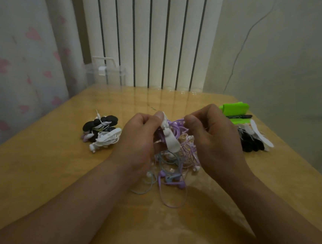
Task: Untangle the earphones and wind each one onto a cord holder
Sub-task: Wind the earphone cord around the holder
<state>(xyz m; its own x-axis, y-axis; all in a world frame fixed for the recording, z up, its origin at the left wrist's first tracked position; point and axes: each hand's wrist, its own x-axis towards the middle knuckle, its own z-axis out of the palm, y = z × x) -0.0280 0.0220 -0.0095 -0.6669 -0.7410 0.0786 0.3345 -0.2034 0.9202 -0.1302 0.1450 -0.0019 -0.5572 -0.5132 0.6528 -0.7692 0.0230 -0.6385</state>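
Table [43,172] edge runs close on the right, just past spare holders [256,138]; broad wood shows toward the camera. Mid-table, left grip [138,139] curls round a white cord holder [170,140]; right grip [214,136] pinches purple cord [176,124]. Tangled earphones [171,172], purple, blue and white, hang beneath them onto the table.

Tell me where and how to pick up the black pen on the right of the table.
Pinch the black pen mid-barrel from above, probably, across its near and far sides: it lies flat, left to right, on the green piece, long sides exposed.
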